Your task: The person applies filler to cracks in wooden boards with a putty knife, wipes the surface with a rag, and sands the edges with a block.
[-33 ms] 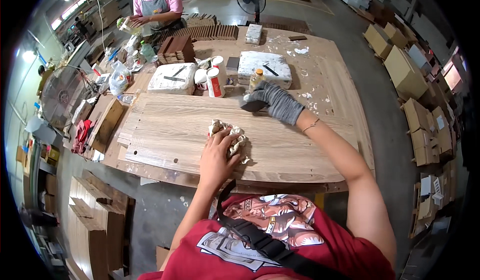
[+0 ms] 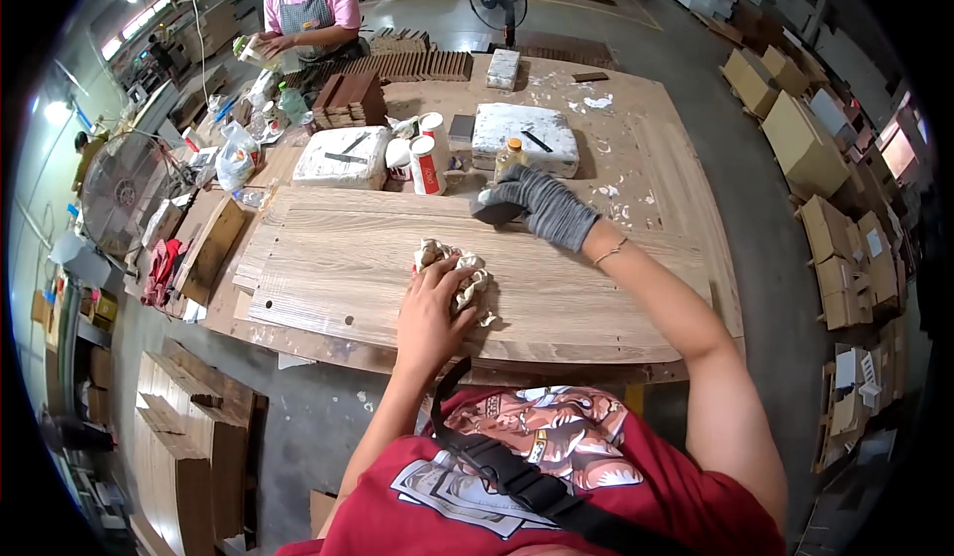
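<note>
A wood-grain board lies flat on the worktable before me. My bare left hand is closed over a crumpled cream rag with a bit of red showing, resting near the board's middle. Wearing a grey knitted glove, my right hand grips a dark block, possibly a sanding block, at the board's far edge. Its underside is hidden. Just beyond the glove stands a small bottle of yellowish liquid, partly covered by the hand.
Two white-wrapped packs stand behind the board, beside white-and-red canisters. Farther left are stacked brown wood pieces and a plastic bag. Across the table, a person in pink holds a bottle. Stacked boards stand on the floor at left.
My right hand, with the dark block, has shifted slightly left and toward me along the board's far edge. My left hand and the rag have stayed in place.
</note>
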`<act>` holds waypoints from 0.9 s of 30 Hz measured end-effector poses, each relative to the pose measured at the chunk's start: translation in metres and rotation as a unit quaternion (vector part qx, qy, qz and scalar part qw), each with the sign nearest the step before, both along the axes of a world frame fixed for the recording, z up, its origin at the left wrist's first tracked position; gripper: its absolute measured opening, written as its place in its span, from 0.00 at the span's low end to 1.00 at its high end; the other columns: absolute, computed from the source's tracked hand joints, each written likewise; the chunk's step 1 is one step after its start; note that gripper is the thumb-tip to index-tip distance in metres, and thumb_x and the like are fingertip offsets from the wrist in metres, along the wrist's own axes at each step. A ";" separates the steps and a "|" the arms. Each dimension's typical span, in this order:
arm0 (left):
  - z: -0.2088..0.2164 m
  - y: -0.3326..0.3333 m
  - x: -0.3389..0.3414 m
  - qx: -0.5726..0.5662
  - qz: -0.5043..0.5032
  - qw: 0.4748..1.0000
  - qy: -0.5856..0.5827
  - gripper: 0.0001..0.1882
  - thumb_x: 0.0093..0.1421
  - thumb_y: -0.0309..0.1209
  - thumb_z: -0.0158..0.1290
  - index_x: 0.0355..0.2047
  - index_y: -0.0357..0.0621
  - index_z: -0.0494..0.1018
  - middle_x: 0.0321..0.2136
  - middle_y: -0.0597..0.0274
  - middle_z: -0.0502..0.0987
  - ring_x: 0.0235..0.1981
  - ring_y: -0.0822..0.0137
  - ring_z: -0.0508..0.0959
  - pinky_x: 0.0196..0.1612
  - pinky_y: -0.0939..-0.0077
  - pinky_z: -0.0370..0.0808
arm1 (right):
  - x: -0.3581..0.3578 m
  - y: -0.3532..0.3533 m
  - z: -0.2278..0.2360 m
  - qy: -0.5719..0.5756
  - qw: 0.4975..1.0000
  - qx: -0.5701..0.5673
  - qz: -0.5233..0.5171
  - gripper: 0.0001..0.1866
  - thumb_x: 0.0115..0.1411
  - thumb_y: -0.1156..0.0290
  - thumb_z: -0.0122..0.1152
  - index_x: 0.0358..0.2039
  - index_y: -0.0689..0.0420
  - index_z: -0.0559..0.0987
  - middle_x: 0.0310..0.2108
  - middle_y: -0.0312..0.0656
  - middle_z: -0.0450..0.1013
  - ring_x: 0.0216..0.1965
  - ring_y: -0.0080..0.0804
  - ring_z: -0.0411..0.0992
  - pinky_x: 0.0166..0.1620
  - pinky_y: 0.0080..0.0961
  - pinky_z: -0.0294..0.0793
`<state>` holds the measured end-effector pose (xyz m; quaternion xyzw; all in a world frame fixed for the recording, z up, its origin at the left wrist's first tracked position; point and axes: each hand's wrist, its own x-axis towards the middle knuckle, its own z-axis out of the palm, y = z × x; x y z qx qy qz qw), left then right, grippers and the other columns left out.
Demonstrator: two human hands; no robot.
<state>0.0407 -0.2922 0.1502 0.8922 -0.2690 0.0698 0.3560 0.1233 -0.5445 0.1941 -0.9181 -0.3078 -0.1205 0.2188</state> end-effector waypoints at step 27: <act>-0.002 -0.011 0.005 -0.009 -0.022 1.000 0.010 0.27 0.47 0.27 0.62 0.50 0.47 0.73 0.54 0.55 0.70 0.56 0.48 0.68 0.62 0.56 0.62 | -0.068 -0.159 0.000 0.082 0.977 0.101 -0.171 0.21 0.41 0.89 0.64 0.37 0.54 0.81 0.38 0.40 0.72 0.44 0.39 0.70 0.54 0.30 0.70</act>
